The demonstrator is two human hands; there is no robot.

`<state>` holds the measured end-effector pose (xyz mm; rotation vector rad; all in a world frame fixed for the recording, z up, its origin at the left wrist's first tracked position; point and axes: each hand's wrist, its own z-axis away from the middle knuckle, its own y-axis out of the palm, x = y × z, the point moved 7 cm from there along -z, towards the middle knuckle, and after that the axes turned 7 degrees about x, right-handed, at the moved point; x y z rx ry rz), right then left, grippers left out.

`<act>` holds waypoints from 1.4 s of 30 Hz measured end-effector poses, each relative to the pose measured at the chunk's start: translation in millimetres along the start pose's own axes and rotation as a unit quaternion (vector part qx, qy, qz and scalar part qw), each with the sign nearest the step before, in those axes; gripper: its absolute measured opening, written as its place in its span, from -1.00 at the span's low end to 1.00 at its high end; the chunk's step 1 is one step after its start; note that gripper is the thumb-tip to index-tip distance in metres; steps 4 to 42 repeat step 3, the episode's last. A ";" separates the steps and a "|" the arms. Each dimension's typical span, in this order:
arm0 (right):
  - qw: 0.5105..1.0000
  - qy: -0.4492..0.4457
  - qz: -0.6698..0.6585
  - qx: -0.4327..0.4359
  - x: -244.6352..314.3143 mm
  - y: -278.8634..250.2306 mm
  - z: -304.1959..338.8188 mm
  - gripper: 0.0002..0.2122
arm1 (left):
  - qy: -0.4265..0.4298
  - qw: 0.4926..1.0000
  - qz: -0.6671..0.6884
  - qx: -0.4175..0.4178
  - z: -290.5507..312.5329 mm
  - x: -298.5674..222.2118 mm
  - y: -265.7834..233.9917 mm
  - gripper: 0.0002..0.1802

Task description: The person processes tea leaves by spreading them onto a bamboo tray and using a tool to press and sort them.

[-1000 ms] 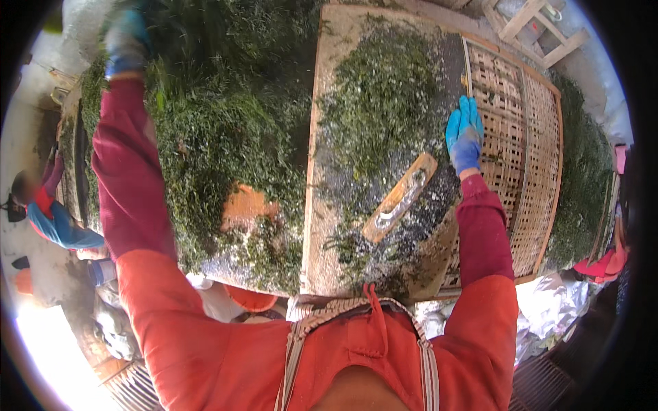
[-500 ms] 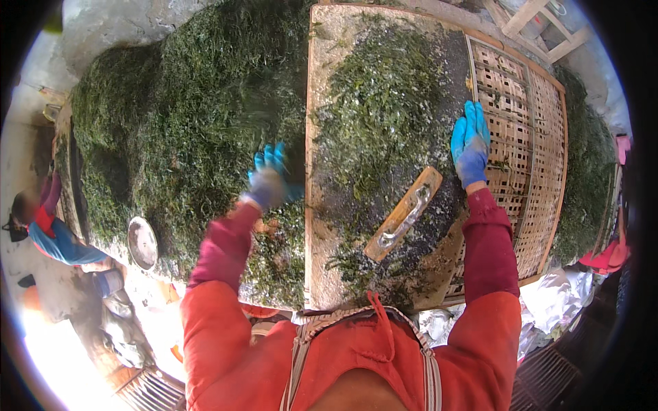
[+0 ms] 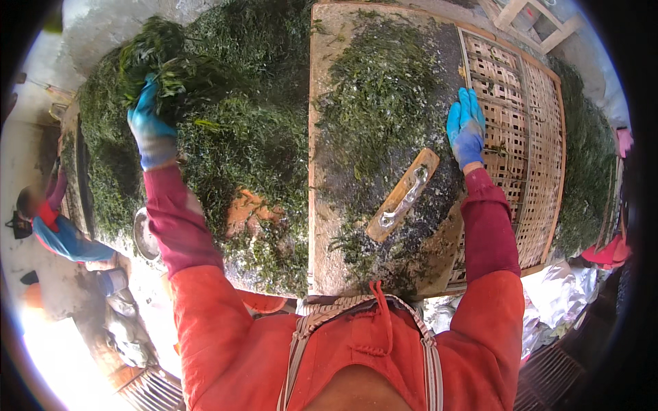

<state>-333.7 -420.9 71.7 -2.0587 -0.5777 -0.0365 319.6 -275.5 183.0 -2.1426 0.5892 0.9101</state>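
My left hand (image 3: 152,123), in a blue-coated glove, is up at the far left of the big bed of leaves, closed around a loose clump of green leaves (image 3: 161,58). The clump is blurred and partly covers my fingers. My right hand (image 3: 466,129), gloved alike, lies with its fingers stretched out at the board's right side, beside a wood-framed woven lattice tray (image 3: 506,103). Between the hands, a pale-edged board (image 3: 322,233) bears a heap of shredded green leaves (image 3: 384,89). A wooden block with a metal handle (image 3: 404,195) rests slantwise on its near part.
More green leaves (image 3: 253,130) cover the surface left of the board, with an orange-brown bare patch (image 3: 252,212) near me. A round pale dish (image 3: 144,233) sits by my left forearm. Another person (image 3: 65,233) stands at far left. Silvery sheeting (image 3: 555,294) lies at lower right.
My left hand has swung far to the left and away from me, and now grips a clump of leaves. My right hand stays by the lattice tray. The orange-brown patch shows more.
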 end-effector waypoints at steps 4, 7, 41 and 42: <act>1.000 0.001 -0.008 0.003 1.5 -0.9 -4.9 -0.61 | -0.135 0.984 0.102 0.052 -35.1 63.5 -3.6 -0.71; 1.000 0.001 -0.008 0.003 1.5 -0.9 -4.9 -0.61 | -0.135 0.984 0.102 0.052 -35.1 63.5 -3.6 -0.71; 1.000 0.001 -0.008 0.003 1.5 -0.9 -4.9 -0.61 | -0.135 0.984 0.102 0.052 -35.1 63.5 -3.6 -0.71; 1.000 0.001 -0.008 0.003 1.5 -0.9 -4.9 -0.61 | -0.135 0.984 0.102 0.052 -35.1 63.5 -3.6 -0.71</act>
